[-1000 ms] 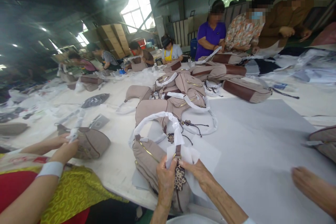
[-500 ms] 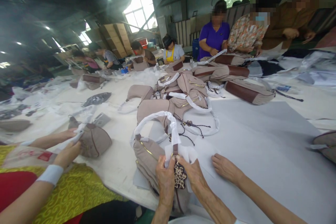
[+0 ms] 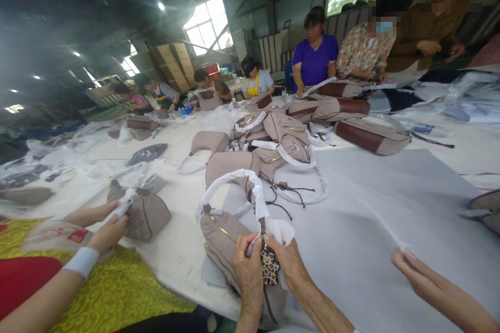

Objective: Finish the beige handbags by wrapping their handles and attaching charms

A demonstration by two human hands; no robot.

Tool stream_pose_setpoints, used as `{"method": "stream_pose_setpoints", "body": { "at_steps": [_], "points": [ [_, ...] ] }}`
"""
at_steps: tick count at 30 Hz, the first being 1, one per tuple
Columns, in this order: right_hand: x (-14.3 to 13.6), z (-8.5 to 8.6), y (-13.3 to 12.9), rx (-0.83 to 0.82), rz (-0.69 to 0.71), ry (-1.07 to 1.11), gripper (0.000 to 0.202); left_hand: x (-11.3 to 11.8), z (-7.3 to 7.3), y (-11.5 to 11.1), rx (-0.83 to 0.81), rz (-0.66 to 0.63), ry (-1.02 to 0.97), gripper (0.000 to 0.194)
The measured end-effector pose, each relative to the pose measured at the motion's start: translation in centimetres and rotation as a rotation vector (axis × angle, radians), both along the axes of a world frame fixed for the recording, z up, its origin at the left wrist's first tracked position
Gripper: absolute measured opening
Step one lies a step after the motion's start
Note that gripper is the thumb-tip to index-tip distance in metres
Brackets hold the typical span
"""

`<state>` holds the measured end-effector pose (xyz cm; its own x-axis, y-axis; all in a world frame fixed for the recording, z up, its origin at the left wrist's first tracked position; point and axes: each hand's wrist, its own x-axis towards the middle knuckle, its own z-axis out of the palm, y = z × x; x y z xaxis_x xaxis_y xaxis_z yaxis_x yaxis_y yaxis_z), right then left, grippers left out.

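A taupe handbag (image 3: 223, 242) with a gold zipper lies at the table's near edge, its strap (image 3: 234, 174) wrapped in white paper and arched upward. At the strap's right end, my left hand (image 3: 249, 265) pinches the white wrapping tissue. Close beside it, my right hand (image 3: 287, 260) has its thumb and fingers closed on the strap end, by the metal ring. A leopard-print charm (image 3: 269, 266) hangs between the two hands. Loose white tissue (image 3: 282, 231) sticks out behind my right fingers.
More taupe bags (image 3: 232, 166) are piled ahead. At left, a co-worker's hands (image 3: 113, 218) hold another bag (image 3: 147, 214). Another person's hand (image 3: 417, 270) at right grips the edge of a grey-white sheet (image 3: 351, 208). Several people work along the table's far side.
The other person's hand at right has moved further right and now grips a sheet's edge. My hands stay at the strap end, with small finger shifts; the view has shifted slightly.
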<state>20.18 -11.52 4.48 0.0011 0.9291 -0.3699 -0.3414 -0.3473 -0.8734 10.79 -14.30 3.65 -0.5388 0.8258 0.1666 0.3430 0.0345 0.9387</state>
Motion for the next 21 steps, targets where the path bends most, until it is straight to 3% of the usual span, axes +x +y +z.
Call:
{"method": "stream_pose_setpoints", "body": {
  "at_steps": [4,8,14,21],
  "points": [
    [0.2,0.2,0.0,0.012,0.081,0.044,0.034,0.3,0.8,-0.4,-0.036,-0.039,-0.028,0.032],
    [0.2,0.8,-0.1,0.008,0.085,0.093,0.033,0.3,1.1,-0.5,-0.129,0.032,-0.169,0.047],
    [0.3,0.9,-0.4,0.04,0.097,0.126,0.035,0.3,0.4,0.1,-0.14,-0.015,-0.372,0.03],
    [0.4,0.4,-0.5,0.006,0.113,0.127,0.048,0.5,0.2,0.3,-0.13,0.012,-0.52,0.031]
  ]
}}
